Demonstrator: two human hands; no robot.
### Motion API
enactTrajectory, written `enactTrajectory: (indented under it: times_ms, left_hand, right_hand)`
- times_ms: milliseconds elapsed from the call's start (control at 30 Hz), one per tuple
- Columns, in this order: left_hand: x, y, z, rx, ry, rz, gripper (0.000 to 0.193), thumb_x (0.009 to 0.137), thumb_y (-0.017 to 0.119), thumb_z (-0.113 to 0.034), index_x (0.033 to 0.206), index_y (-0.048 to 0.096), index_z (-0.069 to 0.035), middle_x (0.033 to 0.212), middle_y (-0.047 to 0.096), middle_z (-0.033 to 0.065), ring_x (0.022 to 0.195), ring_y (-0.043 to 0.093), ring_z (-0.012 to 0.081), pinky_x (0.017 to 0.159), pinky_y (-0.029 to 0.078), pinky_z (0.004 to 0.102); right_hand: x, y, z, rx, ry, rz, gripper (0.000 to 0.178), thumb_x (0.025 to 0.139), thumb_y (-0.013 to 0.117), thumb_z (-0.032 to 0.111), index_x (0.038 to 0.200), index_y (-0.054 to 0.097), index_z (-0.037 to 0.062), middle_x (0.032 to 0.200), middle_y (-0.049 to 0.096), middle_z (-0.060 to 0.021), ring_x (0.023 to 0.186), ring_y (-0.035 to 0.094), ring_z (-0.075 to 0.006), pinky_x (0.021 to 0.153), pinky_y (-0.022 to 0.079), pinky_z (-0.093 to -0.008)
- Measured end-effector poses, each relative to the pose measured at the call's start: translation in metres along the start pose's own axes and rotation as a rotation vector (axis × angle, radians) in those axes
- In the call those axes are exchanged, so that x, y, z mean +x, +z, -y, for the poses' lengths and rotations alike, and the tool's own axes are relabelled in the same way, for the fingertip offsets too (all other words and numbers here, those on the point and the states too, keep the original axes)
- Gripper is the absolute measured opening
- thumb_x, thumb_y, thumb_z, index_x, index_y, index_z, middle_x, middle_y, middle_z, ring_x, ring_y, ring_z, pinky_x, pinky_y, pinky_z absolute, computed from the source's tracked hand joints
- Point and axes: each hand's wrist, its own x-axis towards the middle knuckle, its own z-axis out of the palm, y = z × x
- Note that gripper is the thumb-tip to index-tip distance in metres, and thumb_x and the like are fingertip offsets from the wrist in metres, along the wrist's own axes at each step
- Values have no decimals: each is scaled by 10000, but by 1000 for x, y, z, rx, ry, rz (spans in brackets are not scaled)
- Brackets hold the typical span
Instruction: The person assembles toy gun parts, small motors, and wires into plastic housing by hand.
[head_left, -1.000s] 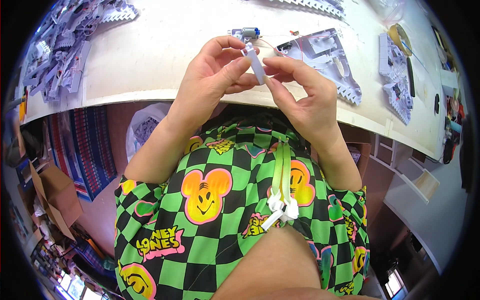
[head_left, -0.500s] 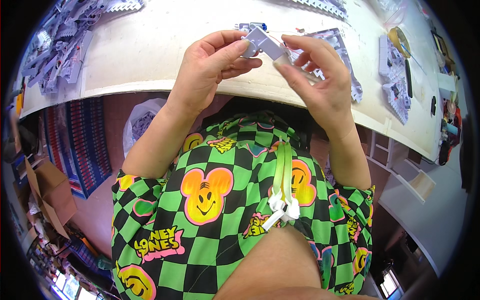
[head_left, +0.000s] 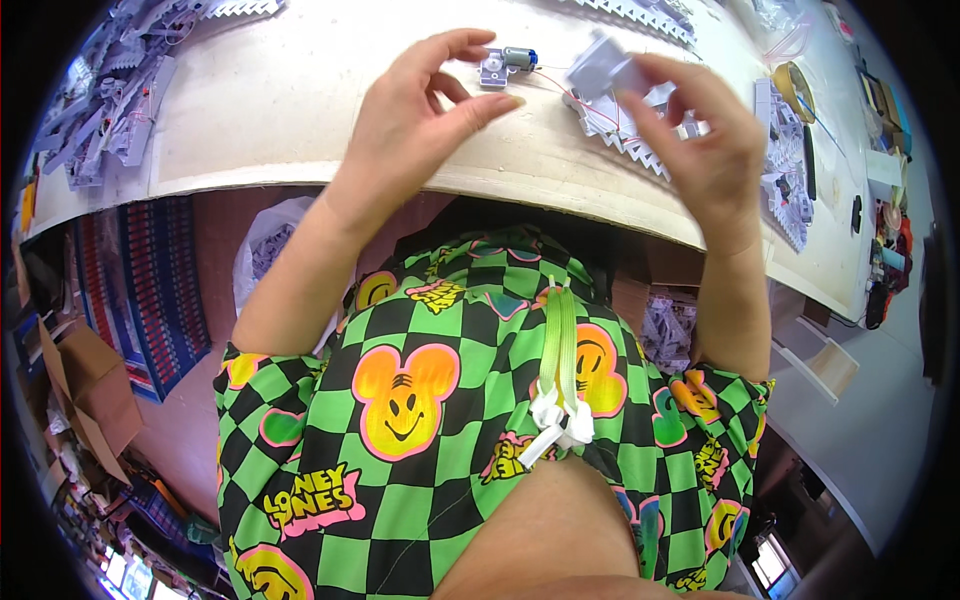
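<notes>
My left hand [head_left: 415,112] is open, thumb and fingers spread apart with nothing between them. Just beyond its fingertips, a small motor [head_left: 520,58] with a blue end sits in a light grey plastic mount [head_left: 493,72] on the table, a thin red wire running off to the right. Pinched between thumb and fingers of my right hand [head_left: 712,135] is a light grey boxy plastic part [head_left: 597,70], raised and slightly blurred by motion. Beneath it lies a grey toothed plastic piece [head_left: 620,135], partly covered by that hand.
Grey plastic parts [head_left: 115,100] are heaped at the table's left. More toothed parts [head_left: 785,190] and a roll of tape [head_left: 793,92] lie on the right. Below the table edge are a white bag [head_left: 265,240] of parts and an open cardboard box [head_left: 90,385].
The boxy grey part has left my left hand and moved right in my right hand. My left hand has opened. The motor and its mount now show plainly on the table.
</notes>
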Motion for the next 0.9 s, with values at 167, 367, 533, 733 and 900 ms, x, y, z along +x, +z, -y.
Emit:
enactTrajectory:
  times_ms: [167, 367, 533, 733, 900]
  left_hand:
    - [17, 3, 36, 519, 220, -50, 487, 740, 760, -230, 1167, 612, -49, 1060, 626, 135, 994, 558, 309, 897, 440, 393]
    - [16, -14, 33, 558, 231, -18, 335, 749, 747, -191, 1048, 676, -58, 1017, 636, 106, 968, 560, 309, 878, 453, 364]
    - [11, -30, 34, 549, 215, -13, 371, 762, 741, -205, 1092, 657, -56, 1024, 640, 112, 983, 580, 294, 892, 449, 372]
    - [7, -29, 22, 478, 238, -59, 327, 723, 767, -180, 988, 682, -9, 959, 646, 161, 915, 600, 306, 829, 472, 381]
    - [7, -27, 19, 450, 227, -46, 329, 715, 768, -204, 973, 682, -18, 950, 633, 165, 915, 590, 328, 840, 467, 390]
  right_hand:
    - [16, 5, -15, 79, 120, 128, 269, 800, 729, 75, 1066, 696, 44, 869, 688, 3, 617, 497, -37, 554, 422, -188]
    - [29, 28, 0, -7, -45, 252, 206, 819, 711, 102, 1020, 697, 56, 849, 682, -35, 598, 504, -102, 547, 422, -245]
    - [33, 38, 5, -3, -117, 270, 202, 830, 698, 115, 1027, 697, 70, 852, 673, -60, 588, 504, -134, 554, 427, -261]
    - [34, 49, 7, -71, -141, 308, 216, 824, 702, 131, 1035, 694, 83, 863, 671, -73, 600, 541, -168, 561, 441, -277]
    - [35, 56, 4, -73, -234, 293, 224, 816, 703, 146, 1032, 690, 88, 887, 679, -83, 627, 581, -216, 590, 469, -308]
